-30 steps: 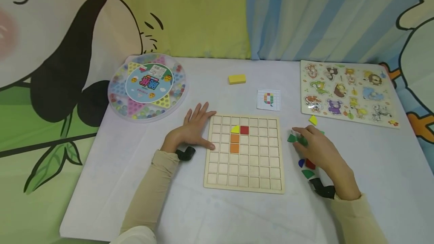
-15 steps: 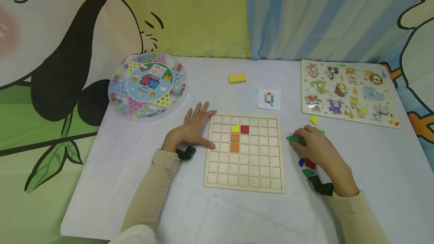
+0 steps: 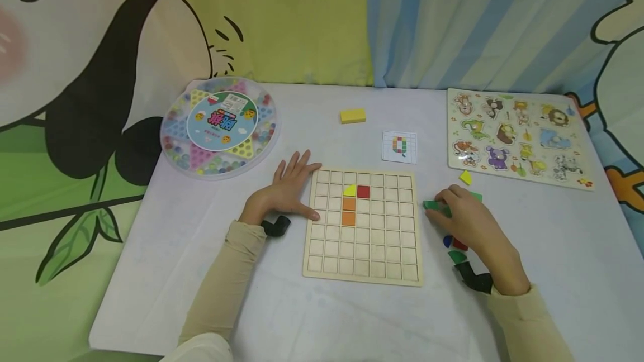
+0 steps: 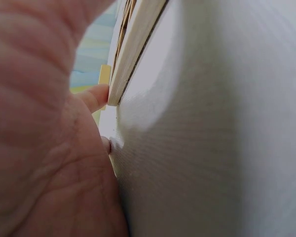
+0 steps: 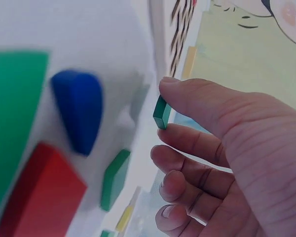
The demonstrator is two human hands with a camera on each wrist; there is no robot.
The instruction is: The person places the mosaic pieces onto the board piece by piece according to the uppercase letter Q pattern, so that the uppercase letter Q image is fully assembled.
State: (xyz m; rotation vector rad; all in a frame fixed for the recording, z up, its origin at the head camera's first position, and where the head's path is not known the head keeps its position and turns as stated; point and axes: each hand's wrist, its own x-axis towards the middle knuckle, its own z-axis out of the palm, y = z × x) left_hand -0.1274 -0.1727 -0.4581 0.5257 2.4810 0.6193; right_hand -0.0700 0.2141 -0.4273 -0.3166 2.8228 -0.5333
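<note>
Currently, the right hand pinches a small green block between thumb and forefinger.
Left of this grip lies a square gridded wooden board, touched by the spread left hand; nearer the wrist lie a rounded blue block and a red block.

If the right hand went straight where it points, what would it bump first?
The right hand would probably meet the wooden board, near its far right corner, or pass over it; height is unclear.
</note>
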